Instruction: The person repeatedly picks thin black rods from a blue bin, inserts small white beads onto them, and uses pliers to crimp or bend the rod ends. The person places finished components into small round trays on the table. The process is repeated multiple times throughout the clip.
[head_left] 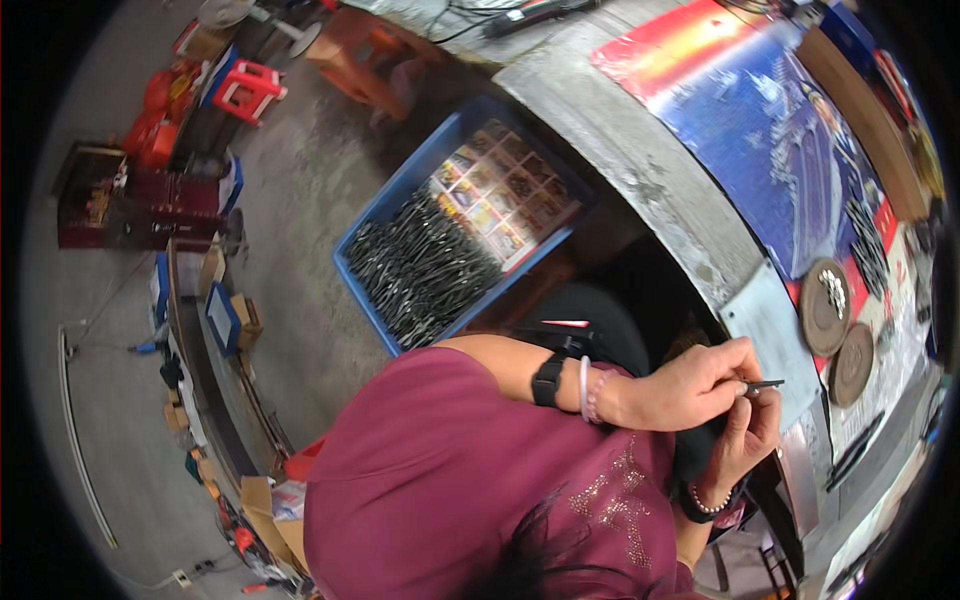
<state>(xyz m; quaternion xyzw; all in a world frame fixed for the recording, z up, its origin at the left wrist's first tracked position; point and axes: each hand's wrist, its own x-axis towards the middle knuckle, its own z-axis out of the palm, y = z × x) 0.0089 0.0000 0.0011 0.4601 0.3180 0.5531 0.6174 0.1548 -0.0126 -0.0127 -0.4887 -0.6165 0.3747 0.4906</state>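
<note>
My left hand [690, 388], with a black watch and bracelets at its wrist, reaches across to the right side of the view. Its fingers are pinched on a small thin dark metal piece [766, 384] whose end sticks out past the fingertips. Just below it, my right hand [748, 436], with a beaded bracelet and a black band, closes thumb and fingers on the same piece. Both hands meet at the edge of a pale blue-grey plate [775, 325] on the bench. Fingers cover most of the piece, so its kind cannot be told.
Two round brown dishes [827, 305] lie beyond the plate, one with small silvery bits. Behind them is a pile of dark metal parts [868, 250]. A blue bin [375, 318] of many slim black parts and a printed sheet stands left of the bench [640, 150].
</note>
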